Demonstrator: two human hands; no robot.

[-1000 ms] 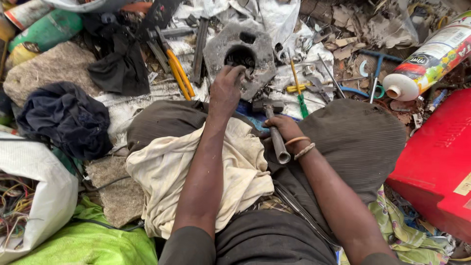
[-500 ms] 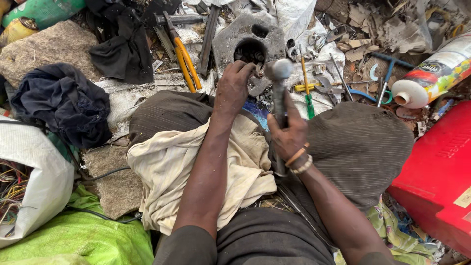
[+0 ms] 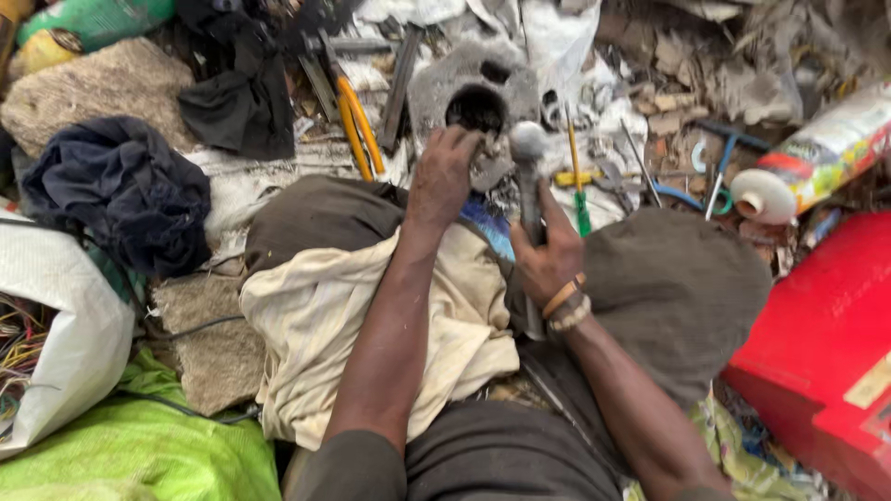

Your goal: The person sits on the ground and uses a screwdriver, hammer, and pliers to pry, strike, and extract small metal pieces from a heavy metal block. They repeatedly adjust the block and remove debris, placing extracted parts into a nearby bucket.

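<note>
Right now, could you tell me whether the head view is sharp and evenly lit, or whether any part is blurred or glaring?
Head view: soft, even daylight with no hard shadows; the white plastic bag at the left edge looks bright, nearly washed out; the left hand on the grey metal casting and the right hand gripping the grey metal hammer look slightly motion-softened; the top corners smear.

A dark blue cloth (image 3: 121, 199) lies bunched up on the left, near a grey stone (image 3: 88, 88). Pliers with yellow handles (image 3: 357, 125) rest on the ground. A green and yellow screwdriver (image 3: 577, 181) lies among metal bits. A white bottle (image 3: 817, 153) lies on its side above a big red box (image 3: 821, 343). A green bag (image 3: 130, 445) sits at the bottom left.
</note>
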